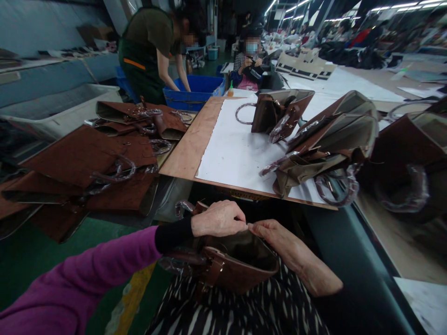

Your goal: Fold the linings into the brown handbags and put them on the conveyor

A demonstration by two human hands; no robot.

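Brown handbag (240,275) sits open, its rim seemingly pinched by both hands (218,218) (268,229), which hide the exact hold.

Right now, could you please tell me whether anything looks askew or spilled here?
The heap of brown bags with plastic-wrapped handles, on the left, looks askew: the bags overlap at mixed angles. I see no spill.

Head camera: 1 view, worn on the head, facing forward and down past the white sheet (230,149)
Held bag (240,275): nearest, this side of the white sheet
Blue bin (195,98): farther, off the white sheet's far left corner
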